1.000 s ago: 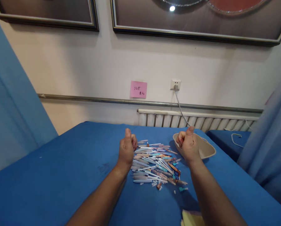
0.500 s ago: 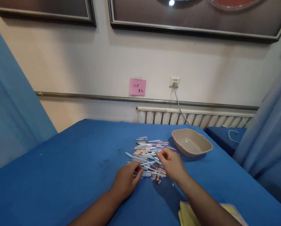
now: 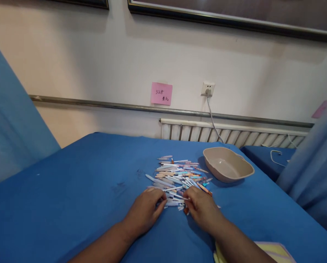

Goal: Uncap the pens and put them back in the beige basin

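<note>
A loose pile of pens [image 3: 166,175] and thin white sticks lies on the blue-covered table, in pale blue, white, peach and pink. My left hand [image 3: 145,208] rests at the pile's lower left edge, thumb and forefinger curled together; whatever is between them is hidden. At the lower right edge, my right hand [image 3: 203,210] is closed, with its fingertips on the end of a thin white stick [image 3: 179,197]. Small white pieces [image 3: 181,207] and a reddish-brown bit [image 3: 186,210] lie between the hands.
A beige basin [image 3: 227,166] stands right of the pile. Yellow folded cloth [image 3: 274,252] lies under my right forearm. Behind the blue table cover [image 3: 78,182] are a radiator [image 3: 190,131], a rail and a plugged-in cable. Blue curtains [image 3: 15,120] hang on both sides.
My right hand has come down and toward me from above the pile, uncovering pens at its right side. My left hand has hardly moved. The view has tilted slightly downward.
</note>
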